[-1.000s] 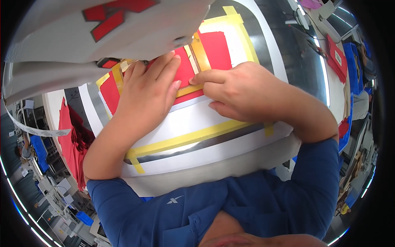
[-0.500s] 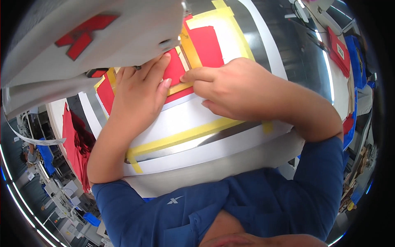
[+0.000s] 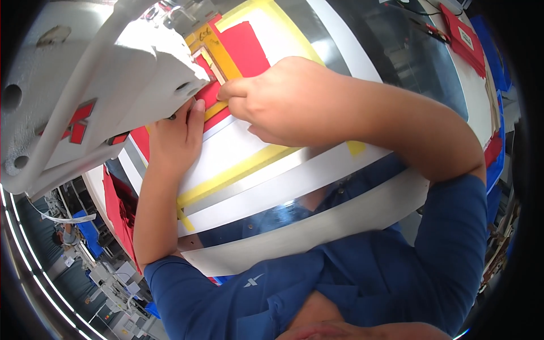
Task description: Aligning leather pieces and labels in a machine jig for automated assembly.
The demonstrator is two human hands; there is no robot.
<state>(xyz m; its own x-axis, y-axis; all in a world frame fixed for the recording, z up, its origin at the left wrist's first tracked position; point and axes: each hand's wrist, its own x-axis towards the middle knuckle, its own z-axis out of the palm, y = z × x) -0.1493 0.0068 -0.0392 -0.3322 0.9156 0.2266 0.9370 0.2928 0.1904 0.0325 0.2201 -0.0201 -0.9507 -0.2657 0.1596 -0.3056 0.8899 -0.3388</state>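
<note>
My left hand [image 3: 174,139] lies flat over red cloth at the edge of a sewing machine head [image 3: 153,68]. Its thumb is stretched out, while the machine covers most of its other fingers. My right hand [image 3: 277,102] has its fingers curled, with the index fingertip on a red cloth piece [image 3: 208,92] beside a yellow frame strip [image 3: 224,54]. Whatever its hidden fingers may hold does not show. The cloth and strips lie on a white sheet [image 3: 226,153] edged with yellow tape [image 3: 249,170]. Another red piece [image 3: 245,48] sits beyond the strip.
The machine head overhangs the upper left. Red cloth pieces hang in a pile [image 3: 120,207] at the left table edge; more red pieces [image 3: 463,42] lie at the far right, near a dark-handled tool [image 3: 432,29]. A shiny tabletop [image 3: 283,212] borders the sheet in front of me.
The white sheet and both hands have shifted away from me and left, toward the machine. A strip of shiny tabletop now shows at the near side. My left fingers have become hidden by the machine.
</note>
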